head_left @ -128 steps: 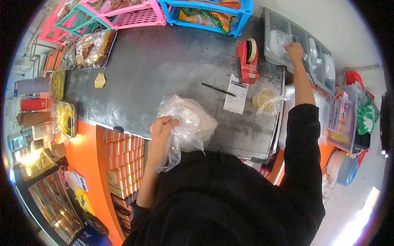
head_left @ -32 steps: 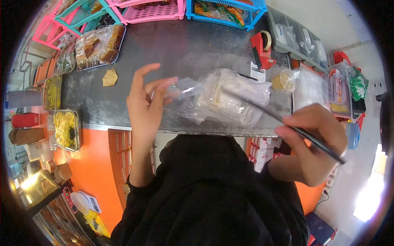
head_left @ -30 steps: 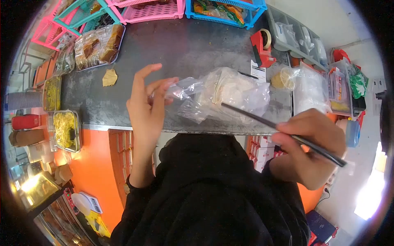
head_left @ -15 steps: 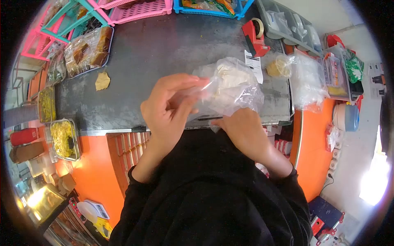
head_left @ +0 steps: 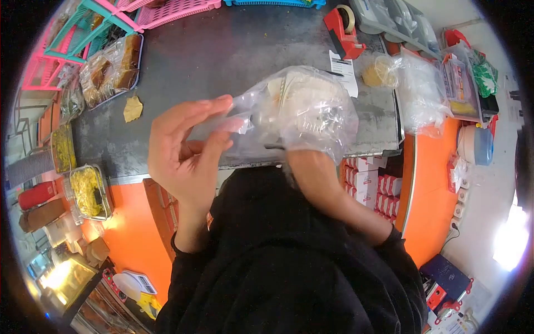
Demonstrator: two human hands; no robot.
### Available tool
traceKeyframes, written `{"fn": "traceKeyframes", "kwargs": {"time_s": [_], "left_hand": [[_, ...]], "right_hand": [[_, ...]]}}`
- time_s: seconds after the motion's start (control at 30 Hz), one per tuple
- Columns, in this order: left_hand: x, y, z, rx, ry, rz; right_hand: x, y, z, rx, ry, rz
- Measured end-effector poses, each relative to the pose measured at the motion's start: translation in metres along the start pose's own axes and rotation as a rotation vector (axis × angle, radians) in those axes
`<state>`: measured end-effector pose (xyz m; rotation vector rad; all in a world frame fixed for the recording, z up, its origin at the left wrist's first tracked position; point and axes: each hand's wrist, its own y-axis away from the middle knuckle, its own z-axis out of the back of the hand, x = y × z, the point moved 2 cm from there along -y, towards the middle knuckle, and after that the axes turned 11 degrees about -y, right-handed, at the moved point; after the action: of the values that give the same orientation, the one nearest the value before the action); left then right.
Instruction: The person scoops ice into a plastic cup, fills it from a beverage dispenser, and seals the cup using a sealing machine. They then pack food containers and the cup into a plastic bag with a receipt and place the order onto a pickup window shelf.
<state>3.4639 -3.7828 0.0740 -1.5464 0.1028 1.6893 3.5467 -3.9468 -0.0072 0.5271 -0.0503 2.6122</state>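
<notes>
A clear plastic bag (head_left: 257,103) lies over the front part of the dark counter, with whitish contents (head_left: 311,103) showing through it; their exact kind is unclear. My left hand (head_left: 186,139) pinches the bag's left edge between thumb and fingers and holds it stretched out to the left. At the bag's near side is my right hand (head_left: 311,167), its fingers hidden by crinkled plastic, apparently inside the bag's mouth. Whether those fingers grip anything does not show.
Beyond the bag are a receipt (head_left: 344,72) and a red tape dispenser (head_left: 346,42). To the right lie a tied bag (head_left: 380,72) and a stack of plastic bags (head_left: 420,94). Packaged brown cakes (head_left: 111,69) and a scrap of paper (head_left: 133,109) rest on the left.
My left hand has moved left, pulling the bag's edge outward. My right hand has gone further under the plastic, and more of the whitish contents shows.
</notes>
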Motion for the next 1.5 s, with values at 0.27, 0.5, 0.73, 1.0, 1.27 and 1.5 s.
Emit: {"fn": "traceKeyframes", "kwargs": {"time_s": [0.27,0.5,0.73,1.0,1.27,1.5], "left_hand": [[-0.019,-0.016,-0.011,0.074,-0.145,0.062],[-0.026,-0.058,-0.002,0.761,-0.850,0.468],[0.065,-0.028,-0.013,-0.179,-0.056,-0.584],[0.087,-0.035,-0.109,0.831,-0.092,-0.104],[0.051,0.021,-0.153,0.589,-0.330,-0.287],[0.050,0.017,-0.139,0.339,-0.448,-0.204]], "right_hand": [[-0.005,0.036,0.060,0.159,0.070,-0.124],[-0.021,0.045,0.144,0.159,0.477,-0.192],[-0.105,0.134,0.087,-0.305,0.161,-0.139],[-0.111,-0.002,0.038,-0.427,-0.560,-0.036],[-0.063,-0.025,0.011,-0.678,-0.731,-0.118],[-0.059,-0.011,0.024,-0.442,-1.934,-0.046]]}}
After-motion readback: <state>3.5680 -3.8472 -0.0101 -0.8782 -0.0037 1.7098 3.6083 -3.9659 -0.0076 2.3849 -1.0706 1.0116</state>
